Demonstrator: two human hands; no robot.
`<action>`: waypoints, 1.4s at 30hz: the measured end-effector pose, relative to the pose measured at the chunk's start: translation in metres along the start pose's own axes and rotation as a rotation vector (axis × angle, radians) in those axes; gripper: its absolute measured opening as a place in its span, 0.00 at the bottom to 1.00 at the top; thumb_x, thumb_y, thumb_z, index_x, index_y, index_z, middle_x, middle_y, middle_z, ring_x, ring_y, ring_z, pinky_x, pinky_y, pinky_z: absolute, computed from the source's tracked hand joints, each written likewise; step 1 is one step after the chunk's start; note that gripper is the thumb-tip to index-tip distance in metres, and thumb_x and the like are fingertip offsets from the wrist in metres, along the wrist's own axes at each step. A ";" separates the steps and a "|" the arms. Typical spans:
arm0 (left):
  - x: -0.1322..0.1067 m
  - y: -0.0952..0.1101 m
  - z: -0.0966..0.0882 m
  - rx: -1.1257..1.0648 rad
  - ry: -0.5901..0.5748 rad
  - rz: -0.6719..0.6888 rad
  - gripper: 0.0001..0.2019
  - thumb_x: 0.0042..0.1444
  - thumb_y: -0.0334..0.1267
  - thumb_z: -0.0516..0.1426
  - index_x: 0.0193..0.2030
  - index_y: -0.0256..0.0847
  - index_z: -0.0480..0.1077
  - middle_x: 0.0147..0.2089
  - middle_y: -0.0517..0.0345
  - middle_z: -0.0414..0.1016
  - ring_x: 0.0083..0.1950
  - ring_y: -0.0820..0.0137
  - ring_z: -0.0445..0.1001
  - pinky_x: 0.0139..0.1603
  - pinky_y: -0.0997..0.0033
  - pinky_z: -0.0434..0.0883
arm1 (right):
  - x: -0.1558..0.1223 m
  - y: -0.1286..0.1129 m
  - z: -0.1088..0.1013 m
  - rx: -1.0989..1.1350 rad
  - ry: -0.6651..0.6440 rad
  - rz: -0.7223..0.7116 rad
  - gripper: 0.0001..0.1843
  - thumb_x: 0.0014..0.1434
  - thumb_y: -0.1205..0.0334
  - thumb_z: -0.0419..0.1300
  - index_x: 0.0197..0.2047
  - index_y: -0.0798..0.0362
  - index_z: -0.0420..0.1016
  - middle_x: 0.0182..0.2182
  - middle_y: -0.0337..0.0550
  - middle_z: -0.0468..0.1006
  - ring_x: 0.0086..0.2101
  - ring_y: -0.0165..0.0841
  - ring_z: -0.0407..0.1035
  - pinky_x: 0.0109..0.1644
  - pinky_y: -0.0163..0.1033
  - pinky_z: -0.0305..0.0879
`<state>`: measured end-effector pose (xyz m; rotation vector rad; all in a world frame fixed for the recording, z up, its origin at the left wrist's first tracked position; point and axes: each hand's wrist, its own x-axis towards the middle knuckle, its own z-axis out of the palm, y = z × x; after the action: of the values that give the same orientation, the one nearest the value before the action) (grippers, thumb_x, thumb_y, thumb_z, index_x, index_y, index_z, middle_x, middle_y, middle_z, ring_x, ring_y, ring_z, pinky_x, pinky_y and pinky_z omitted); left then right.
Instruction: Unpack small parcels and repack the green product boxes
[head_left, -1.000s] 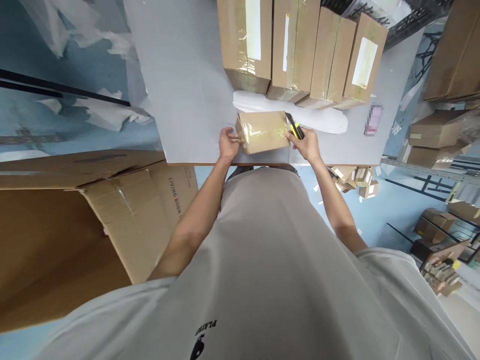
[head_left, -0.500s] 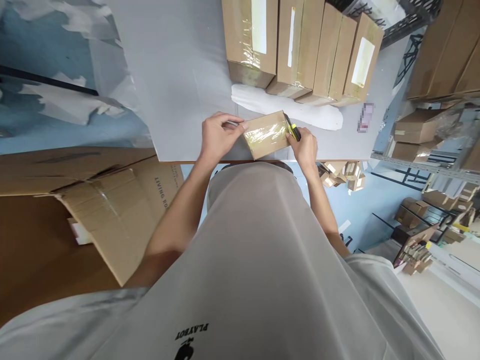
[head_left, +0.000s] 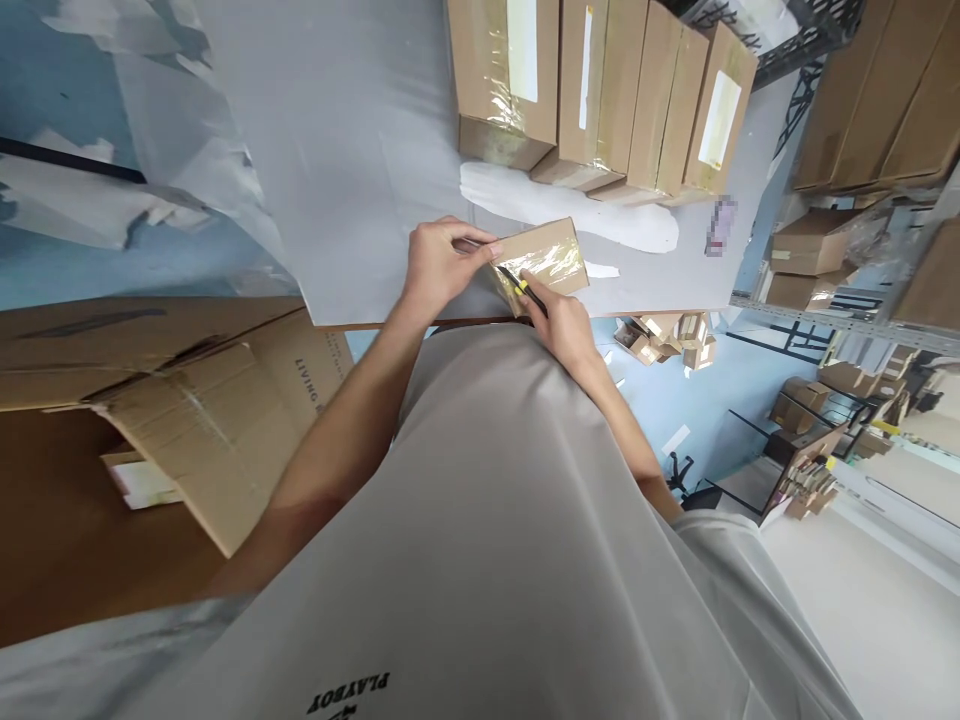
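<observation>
A small brown cardboard box (head_left: 551,252) with shiny clear tape across its top is at the front part of the grey table (head_left: 337,170). My left hand (head_left: 444,262) pinches the box's left corner between thumb and fingers. In my right hand (head_left: 562,325) is a black and yellow utility knife (head_left: 527,289), its tip at the box's left end over the tape. Whether the blade has cut the tape I cannot tell. Just behind the box lies a long white paper strip (head_left: 570,208).
Several larger taped boxes (head_left: 502,70) with white labels stand in a row at the back. A big open carton (head_left: 217,410) is below left. Shelves with boxes (head_left: 814,245) are at the right, and small boxes (head_left: 667,338) lie on the floor.
My right hand has moved left with the knife, from the box's right end to its left end. The box has shifted slightly right, and my left hand still holds its left corner.
</observation>
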<state>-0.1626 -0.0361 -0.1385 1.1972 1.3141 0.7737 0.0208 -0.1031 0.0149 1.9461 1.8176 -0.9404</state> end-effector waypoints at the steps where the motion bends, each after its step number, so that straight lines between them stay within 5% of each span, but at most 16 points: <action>1: -0.001 0.003 0.000 0.001 0.002 -0.013 0.08 0.61 0.42 0.75 0.45 0.45 0.89 0.49 0.54 0.90 0.50 0.58 0.90 0.57 0.58 0.90 | 0.001 0.000 0.001 0.015 0.006 0.008 0.33 0.89 0.52 0.52 0.91 0.43 0.67 0.72 0.50 0.88 0.68 0.53 0.85 0.72 0.52 0.80; 11: -0.004 0.019 0.001 0.005 -0.003 -0.078 0.04 0.59 0.40 0.73 0.41 0.48 0.87 0.48 0.54 0.89 0.48 0.57 0.90 0.55 0.58 0.89 | -0.001 -0.017 -0.007 -0.008 -0.015 0.070 0.31 0.89 0.55 0.52 0.89 0.45 0.70 0.67 0.54 0.90 0.66 0.55 0.85 0.72 0.55 0.79; 17: -0.006 0.016 0.005 0.032 0.001 -0.076 0.04 0.62 0.40 0.72 0.42 0.47 0.87 0.49 0.54 0.89 0.49 0.58 0.90 0.55 0.60 0.87 | 0.001 -0.033 -0.019 -0.045 -0.066 0.098 0.28 0.89 0.57 0.52 0.84 0.48 0.75 0.61 0.57 0.91 0.61 0.55 0.84 0.69 0.56 0.79; 22: -0.008 0.010 0.008 0.045 -0.008 -0.060 0.05 0.65 0.43 0.71 0.44 0.48 0.86 0.50 0.54 0.88 0.49 0.58 0.91 0.55 0.58 0.88 | -0.008 -0.032 -0.009 -0.023 -0.082 0.132 0.24 0.89 0.55 0.53 0.78 0.46 0.79 0.58 0.55 0.91 0.60 0.53 0.84 0.69 0.55 0.78; 34: -0.016 0.002 0.012 0.090 0.024 -0.010 0.05 0.64 0.42 0.70 0.45 0.48 0.87 0.48 0.56 0.88 0.46 0.60 0.88 0.53 0.60 0.86 | -0.028 -0.055 0.000 -0.048 -0.133 0.317 0.26 0.87 0.62 0.49 0.80 0.50 0.74 0.60 0.62 0.90 0.61 0.57 0.85 0.66 0.61 0.81; 42: -0.015 0.004 0.014 0.115 0.047 -0.021 0.03 0.66 0.41 0.70 0.44 0.47 0.86 0.50 0.56 0.89 0.45 0.63 0.87 0.55 0.61 0.85 | -0.030 -0.070 0.001 -0.115 -0.218 0.292 0.29 0.88 0.67 0.47 0.84 0.54 0.71 0.63 0.64 0.90 0.62 0.50 0.86 0.67 0.54 0.83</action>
<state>-0.1511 -0.0520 -0.1326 1.2609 1.4235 0.7230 -0.0463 -0.1164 0.0477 1.8898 1.3906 -0.8911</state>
